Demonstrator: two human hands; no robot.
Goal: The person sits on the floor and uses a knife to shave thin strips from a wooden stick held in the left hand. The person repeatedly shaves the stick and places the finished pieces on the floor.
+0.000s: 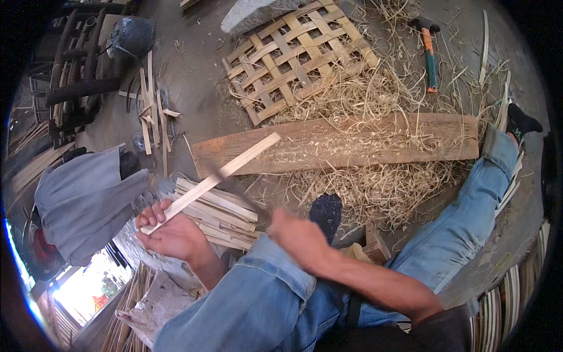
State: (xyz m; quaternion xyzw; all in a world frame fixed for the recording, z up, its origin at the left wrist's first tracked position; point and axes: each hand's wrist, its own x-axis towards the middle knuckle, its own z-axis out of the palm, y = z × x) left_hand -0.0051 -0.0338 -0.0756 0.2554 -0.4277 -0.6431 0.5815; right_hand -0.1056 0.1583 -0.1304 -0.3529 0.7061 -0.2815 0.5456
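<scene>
My left hand [176, 234] is closed around the lower end of a pale, flat wooden strip [237, 164], which slants up to the right. My right hand [299, 237] is a fist above my knee, gripping what looks like a knife [243, 196]. Its dark blade is smeared by motion and reaches the strip, crossing it near the middle. Below the strip, beside my left hand, lies a stack of similar strips [220, 220]. Beyond both hands a long wooden plank [352, 141] lies across the floor, sprinkled with shavings.
Curly shavings [375, 190] are heaped around the plank. Past it lie a woven lattice panel [299, 56], a grey stone [258, 14] and a hammer [430, 58] with an orange and green handle. Grey cloth [88, 199] hangs at left. My jeans-clad legs [451, 234] frame the work area.
</scene>
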